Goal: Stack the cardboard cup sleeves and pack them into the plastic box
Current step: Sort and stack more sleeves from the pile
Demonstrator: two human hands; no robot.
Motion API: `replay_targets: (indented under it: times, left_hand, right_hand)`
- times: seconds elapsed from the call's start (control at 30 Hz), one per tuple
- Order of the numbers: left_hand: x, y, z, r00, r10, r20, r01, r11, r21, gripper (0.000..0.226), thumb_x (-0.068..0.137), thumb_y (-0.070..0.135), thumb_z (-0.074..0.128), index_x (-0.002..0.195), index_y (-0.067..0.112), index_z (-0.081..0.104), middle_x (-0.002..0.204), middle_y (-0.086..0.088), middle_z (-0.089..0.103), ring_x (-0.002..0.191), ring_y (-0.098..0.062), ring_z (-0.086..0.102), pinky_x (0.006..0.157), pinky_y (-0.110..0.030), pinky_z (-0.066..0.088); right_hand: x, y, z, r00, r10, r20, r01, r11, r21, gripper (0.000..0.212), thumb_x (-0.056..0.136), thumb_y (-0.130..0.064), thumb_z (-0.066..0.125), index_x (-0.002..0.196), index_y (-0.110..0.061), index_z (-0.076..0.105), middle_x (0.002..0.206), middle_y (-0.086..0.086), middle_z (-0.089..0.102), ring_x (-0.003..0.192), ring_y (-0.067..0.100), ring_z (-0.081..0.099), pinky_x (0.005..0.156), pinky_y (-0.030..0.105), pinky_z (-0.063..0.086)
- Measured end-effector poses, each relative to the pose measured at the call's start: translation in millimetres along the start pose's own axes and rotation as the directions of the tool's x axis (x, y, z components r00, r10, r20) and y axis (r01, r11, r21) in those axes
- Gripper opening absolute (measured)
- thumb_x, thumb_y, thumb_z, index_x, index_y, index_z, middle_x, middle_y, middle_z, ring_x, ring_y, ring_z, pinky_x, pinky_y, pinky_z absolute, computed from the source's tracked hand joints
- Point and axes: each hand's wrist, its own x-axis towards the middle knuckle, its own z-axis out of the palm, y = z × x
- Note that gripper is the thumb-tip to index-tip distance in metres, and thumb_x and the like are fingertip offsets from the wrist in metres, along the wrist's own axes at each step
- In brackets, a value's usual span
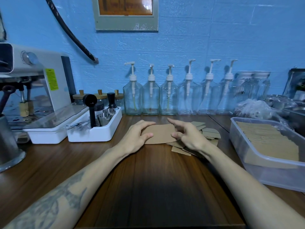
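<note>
Wooden bench (66, 162) across whole view, blue wall behind. Espresso machine (33, 83) at far left on white base. Clear plastic box (270, 171) at right edge of bench, already holding a packed row of cardboard sleeves (267, 142) lying flat-stacked along its length. White organizer tray (92, 134) left of centre, holding black scoop, tamper, small metal cups. Row of clear pump bottles (168, 95) along back wall, crumpled plastic bag beside them on right. Loose pile of flattened sleeves (209, 133) on bench centre-right, partly under right wrist. Small sleeve stack (158, 133) at bench centre, between both hands, touching the loose pile's left edge. Left hand (138, 134) gripping stack's left end, fingers curled over far edge, thumb pressed on near part. Right hand (188, 134) at stack's right end, index finger extended and lifted off, thumb tip touching stack's right edge, other fingers loosely spread, holding nothing firmly.
</note>
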Motion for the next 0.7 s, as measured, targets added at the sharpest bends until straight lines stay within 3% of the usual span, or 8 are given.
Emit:
replay_targets:
  times: [0.07,0.2,0.33,0.43,0.5,0.57,0.7]
  left_hand:
    - [0.1,0.3,0.6,1.0,-0.003,0.001,0.003,1.0,-0.009,0.042,0.094,0.016,0.064,0.135,0.018,0.058,0.106,0.009,0.056,0.096,-0.001,0.051,0.08,-0.004,0.033]
    - [1.3,-2.5,-1.9,1.0,-0.008,0.002,0.008,0.999,-0.034,0.039,0.093,0.016,0.065,0.132,0.02,0.061,0.109,0.006,0.061,0.092,0.009,0.053,0.077,-0.005,0.035]
    - [4.6,-5.2,-9.2,0.999,-0.044,-0.016,0.042,0.993,-0.11,0.037,0.091,0.023,0.069,0.127,0.026,0.063,0.119,0.005,0.063,0.103,-0.004,0.057,0.086,-0.008,0.043]
    - [7.4,-10.7,-18.9,0.989,-0.119,-0.087,0.1,0.975,-0.196,0.031,0.093,0.025,0.065,0.124,0.024,0.061,0.115,0.002,0.062,0.105,-0.005,0.058,0.097,-0.023,0.047]
    - [7.1,-15.2,-25.1,0.978,-0.166,-0.126,0.145,0.976,-0.16,0.029,0.097,0.025,0.059,0.125,0.019,0.061,0.119,-0.002,0.059,0.102,-0.002,0.055,0.091,-0.015,0.044]
    - [6.0,-21.7,-27.0,0.971,-0.201,-0.131,0.191,0.978,-0.085,0.031,0.098,0.024,0.058,0.127,0.014,0.06,0.123,-0.003,0.056,0.107,-0.007,0.055,0.092,-0.01,0.038]
    - [7.2,-36.6,-19.5,0.961,-0.277,-0.021,0.278,0.957,0.086,0.043,0.097,0.032,0.059,0.135,0.013,0.055,0.133,-0.003,0.048,0.127,-0.017,0.047,0.106,-0.025,0.033]
  right_hand:
    - [0.8,0.9,0.9,1.0,0.002,-0.015,-0.002,1.0,-0.017,0.058,0.095,0.0,0.06,0.146,-0.022,0.047,0.069,-0.015,0.049,0.066,-0.003,0.052,0.073,0.008,0.041]
    - [4.7,4.1,2.3,0.999,-0.003,-0.036,0.002,1.0,-0.023,0.048,0.09,0.002,0.065,0.132,-0.02,0.058,0.068,-0.001,0.041,0.066,0.013,0.046,0.071,0.022,0.041]
    - [6.2,4.1,-0.6,0.999,0.012,-0.051,-0.011,1.0,0.016,0.04,0.09,0.006,0.063,0.121,-0.02,0.061,0.071,0.007,0.042,0.069,0.019,0.049,0.07,0.03,0.049]
    - [8.2,7.1,-8.1,0.991,0.036,-0.125,-0.029,0.998,0.052,0.046,0.089,0.007,0.063,0.11,-0.034,0.062,0.075,0.012,0.045,0.072,0.022,0.049,0.081,0.04,0.052]
    - [8.7,11.7,-13.0,0.982,0.063,-0.178,-0.056,0.997,0.046,0.045,0.089,0.004,0.065,0.111,-0.034,0.061,0.077,0.012,0.048,0.075,0.02,0.051,0.088,0.033,0.05]
    - [7.5,14.6,-16.4,0.973,0.092,-0.21,-0.095,0.995,-0.004,0.042,0.089,0.002,0.066,0.118,-0.028,0.062,0.076,0.015,0.053,0.078,0.02,0.054,0.086,0.026,0.049]
    - [6.2,14.9,-18.2,0.967,0.129,-0.218,-0.148,0.986,-0.072,0.043,0.088,-0.002,0.068,0.122,-0.028,0.062,0.098,0.024,0.068,0.097,0.029,0.064,0.093,0.036,0.051]
